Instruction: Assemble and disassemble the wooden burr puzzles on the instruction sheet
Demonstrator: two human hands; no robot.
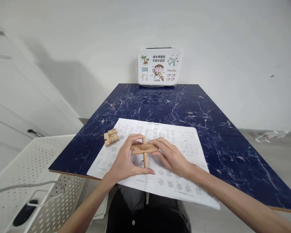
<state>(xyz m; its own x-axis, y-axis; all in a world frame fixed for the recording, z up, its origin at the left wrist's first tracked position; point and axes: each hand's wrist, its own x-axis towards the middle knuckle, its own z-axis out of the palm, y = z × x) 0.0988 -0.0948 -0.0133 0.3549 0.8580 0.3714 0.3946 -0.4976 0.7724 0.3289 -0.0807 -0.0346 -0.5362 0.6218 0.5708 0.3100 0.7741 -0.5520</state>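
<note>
Above a printed sheet (133,127), a wooden puzzle (137,149) made of crossed pieces is held between both hands. One flat bar runs left to right, and a thinner rod (145,160) crosses it. My left hand (127,158) pinches the rod, fingers at its far end and thumb at its near end. My right hand (171,155) is closed on the right end of the flat bar. Several notched wooden blocks (111,137) lie together by the sheet's left edge, away from both hands.
The paper lies on a dark blue marbled table (157,103) and hangs over its front edge. A white case with cartoon prints (157,66) stands at the back against the wall. Left of the table is a white perforated cart (60,197) with a cable and a dark device (25,213).
</note>
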